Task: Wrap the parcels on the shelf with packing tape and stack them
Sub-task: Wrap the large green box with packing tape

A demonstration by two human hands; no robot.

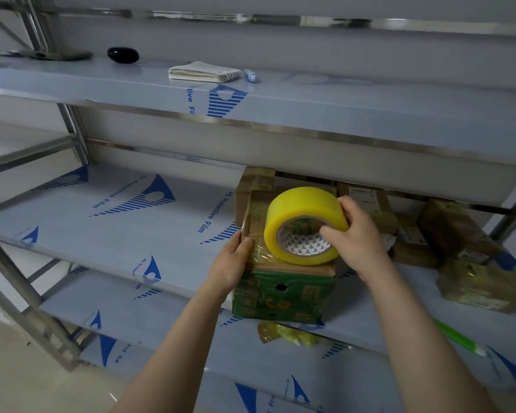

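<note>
My right hand (pixel 356 234) grips a large roll of yellow packing tape (pixel 303 217), thumb hooked inside its core, held over a small cardboard parcel (pixel 255 225). That parcel sits on top of a green printed box (pixel 283 296) on the middle shelf (pixel 116 228). My left hand (pixel 231 260) presses against the small parcel's left side, where shiny tape runs from the roll down over the edge. Several taped parcels lie behind and to the right, among them a brown one (pixel 456 231) and a flat one (pixel 480 286).
A crumpled wad of used yellow tape (pixel 283 333) lies at the shelf's front edge under the green box. A green and white pen-like tool (pixel 456 336) lies to the right. On the upper shelf (pixel 340 99) rest a notepad (pixel 203 71), a marker (pixel 250 75) and a black oval object (pixel 123 55).
</note>
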